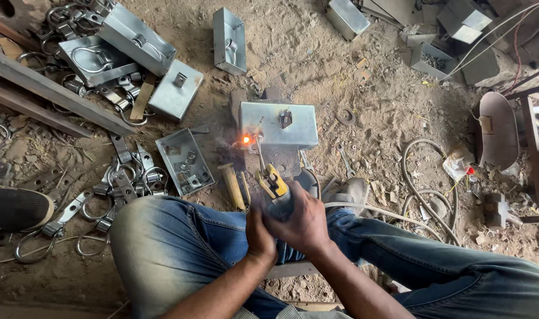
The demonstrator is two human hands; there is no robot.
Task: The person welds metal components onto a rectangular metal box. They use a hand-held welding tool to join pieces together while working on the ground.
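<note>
Both hands, left (259,233) and right (302,221), grip the holder (273,183). Its rod (259,152) glows at the box (279,124), seven o'clock corner. More boxes (136,38) wait at ten o'clock, unwelded, I think.

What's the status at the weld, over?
Both hands, right hand and left hand, grip on electrode holder. Rod tip glowing at metal box corner. Wooden-handled hammer lies beside it.

Your grey sheet-metal box (279,124) looks smooth and dull. Your yellow plastic welding holder (272,182) looks a bit shiny. Your blue cloth jeans (175,248) look soft, and the brown dirt floor (375,112) looks rough.
</note>
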